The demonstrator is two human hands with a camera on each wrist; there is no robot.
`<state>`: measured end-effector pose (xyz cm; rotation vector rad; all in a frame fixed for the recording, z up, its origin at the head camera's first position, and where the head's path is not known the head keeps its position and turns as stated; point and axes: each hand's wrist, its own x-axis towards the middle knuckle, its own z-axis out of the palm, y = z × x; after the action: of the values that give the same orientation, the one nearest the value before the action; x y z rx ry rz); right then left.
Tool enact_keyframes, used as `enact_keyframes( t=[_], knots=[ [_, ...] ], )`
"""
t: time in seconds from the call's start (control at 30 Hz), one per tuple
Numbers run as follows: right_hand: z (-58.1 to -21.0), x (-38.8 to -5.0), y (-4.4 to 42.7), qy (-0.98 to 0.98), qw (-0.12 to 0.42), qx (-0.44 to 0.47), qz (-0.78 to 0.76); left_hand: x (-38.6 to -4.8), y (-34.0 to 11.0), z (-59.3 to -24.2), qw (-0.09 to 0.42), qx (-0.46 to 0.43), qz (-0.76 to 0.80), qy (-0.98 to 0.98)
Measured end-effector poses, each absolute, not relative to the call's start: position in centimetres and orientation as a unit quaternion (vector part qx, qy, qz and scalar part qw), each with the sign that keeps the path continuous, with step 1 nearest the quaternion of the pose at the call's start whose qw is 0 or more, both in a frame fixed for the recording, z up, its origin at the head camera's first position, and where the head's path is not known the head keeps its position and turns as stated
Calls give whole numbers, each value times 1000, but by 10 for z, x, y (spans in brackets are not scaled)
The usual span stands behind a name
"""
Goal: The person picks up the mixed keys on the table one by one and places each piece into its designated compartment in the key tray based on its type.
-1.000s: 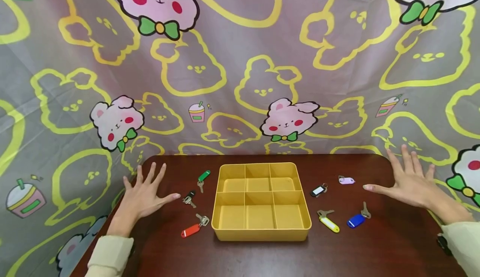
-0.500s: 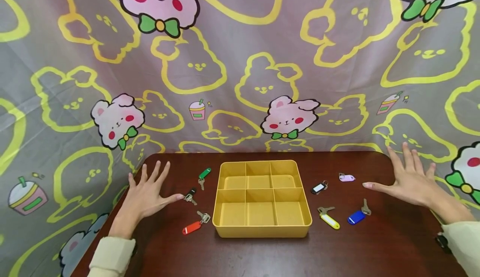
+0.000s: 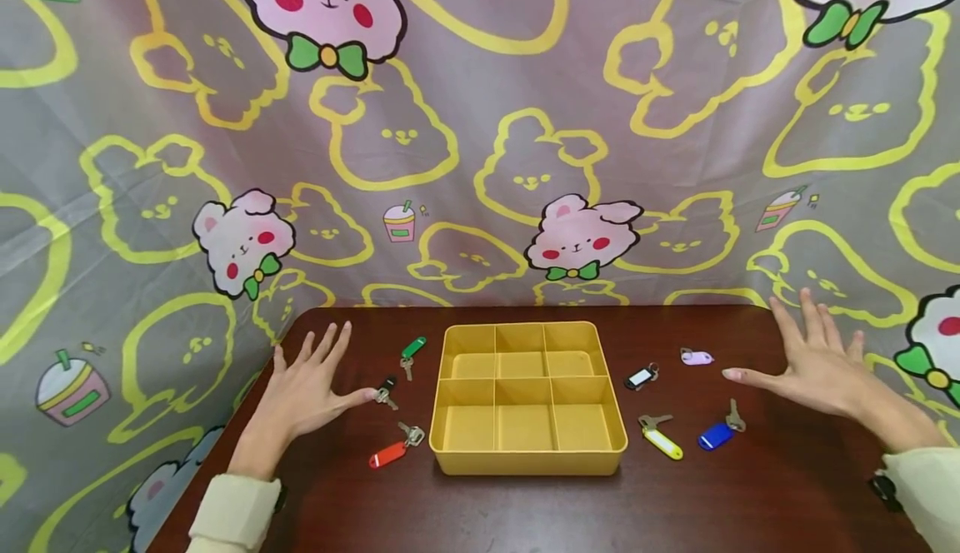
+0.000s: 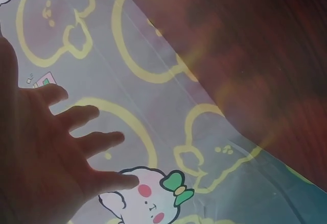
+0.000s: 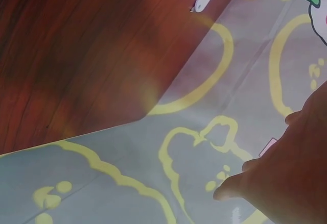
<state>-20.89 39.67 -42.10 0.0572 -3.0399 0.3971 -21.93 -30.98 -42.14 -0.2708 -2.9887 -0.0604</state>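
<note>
A yellow box with six compartments (image 3: 528, 463) stands mid-table. My left hand (image 3: 300, 395) is spread, its thumb tip by the black-tagged key (image 3: 386, 391); whether they touch I cannot tell. Near it lie a green-tagged key (image 3: 413, 348) and a red-tagged key (image 3: 388, 454). My right hand (image 3: 821, 370), fingers spread and holding nothing, is right of the lilac tag (image 3: 697, 358) and the blue-tagged key (image 3: 716, 435). Between box and right hand are a black-framed white tag (image 3: 641, 378) and a yellow-tagged key (image 3: 663, 443). The left wrist view shows spread fingers (image 4: 102, 142).
The dark brown table (image 3: 517, 515) ends at the back and sides against a grey patterned cloth (image 3: 450, 153). In the right wrist view, the table corner (image 5: 92, 71) meets that cloth, with the lilac tag near the edge.
My left hand has shifted slightly to the right in the head view, and the box and keys also appear a little further right. The right hand has barely moved.
</note>
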Motion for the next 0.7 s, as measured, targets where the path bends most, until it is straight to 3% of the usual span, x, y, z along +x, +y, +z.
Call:
enact_keyframes(
  t=[0.7],
  knots=[
    [-411, -200, 382, -989, 17, 37, 142, -213, -292, -417, 64, -103, -46, -992]
  ],
)
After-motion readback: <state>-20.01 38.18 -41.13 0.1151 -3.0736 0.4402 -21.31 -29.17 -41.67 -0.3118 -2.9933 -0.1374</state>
